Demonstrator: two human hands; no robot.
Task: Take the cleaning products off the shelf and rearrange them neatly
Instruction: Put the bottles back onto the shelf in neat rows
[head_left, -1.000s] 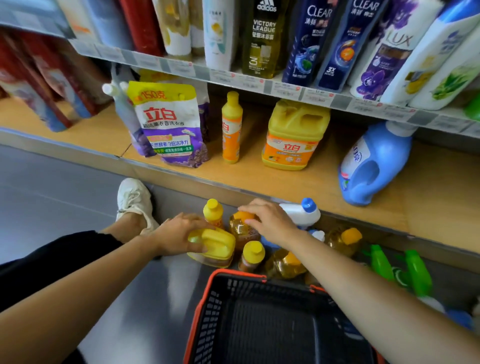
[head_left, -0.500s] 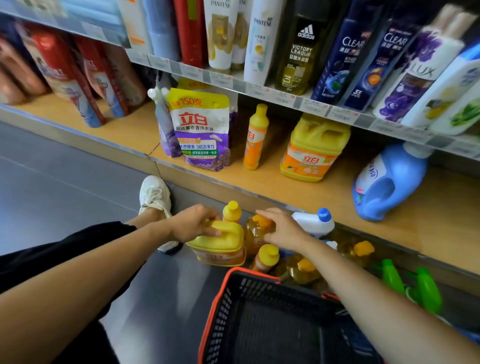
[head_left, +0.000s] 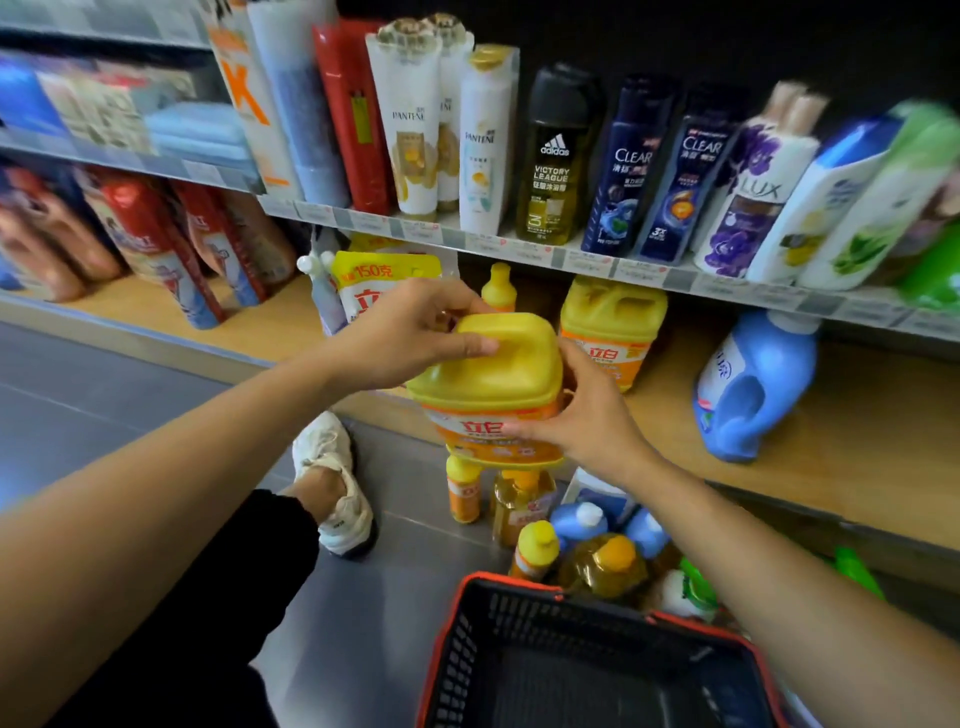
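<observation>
A yellow detergent jug (head_left: 493, 384) with an orange label is held in the air in front of the wooden bottom shelf (head_left: 857, 447). My left hand (head_left: 410, 332) grips its handle from the top left. My right hand (head_left: 587, 421) holds its right side with the thumb and fingers curled round the body. On the shelf behind stand a second yellow jug (head_left: 615, 322), a slim yellow bottle (head_left: 500, 286), a yellow-and-purple refill pouch (head_left: 374, 275) and a blue detergent bottle (head_left: 753, 384) leaning to the right.
Several yellow, amber, blue and green bottles (head_left: 571, 535) stand or lie on the grey floor under the jug. A black basket with an orange rim (head_left: 587, 660) sits in front of me. My white shoe (head_left: 332, 483) is at the left. Shampoo bottles (head_left: 623, 166) fill the upper shelf.
The yellow jug has come up off the floor to shelf height in my left hand. My right hand left the floor bottles and took hold of the jug's side.
</observation>
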